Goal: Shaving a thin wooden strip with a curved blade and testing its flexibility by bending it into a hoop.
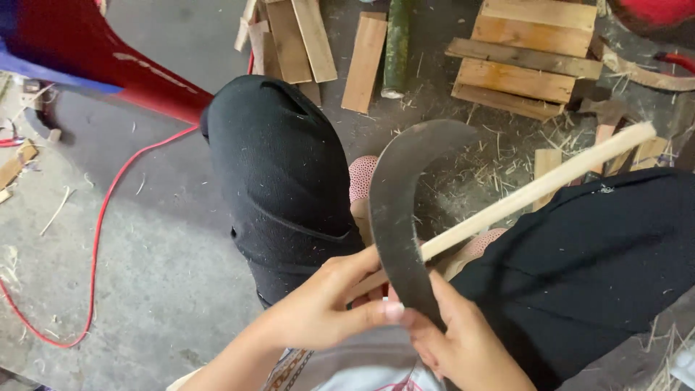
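Observation:
My right hand [469,339] grips the lower end of a dark curved blade [397,210] that arcs up and to the right between my knees. My left hand [322,308] holds the near end of a pale split bamboo strip [536,190], thumb pressed toward the blade. The strip runs under the blade's edge and slants up to the right, ending above my right knee. Both knees are in black trousers, and pink patterned slippers show between them.
Wooden planks [525,54] lie stacked at the top right, more boards [300,36] and a green bamboo pole [396,47] at top centre. A red cable [98,239] snakes over the concrete floor on the left. A red object [94,51] sits top left. Bamboo shavings litter the floor.

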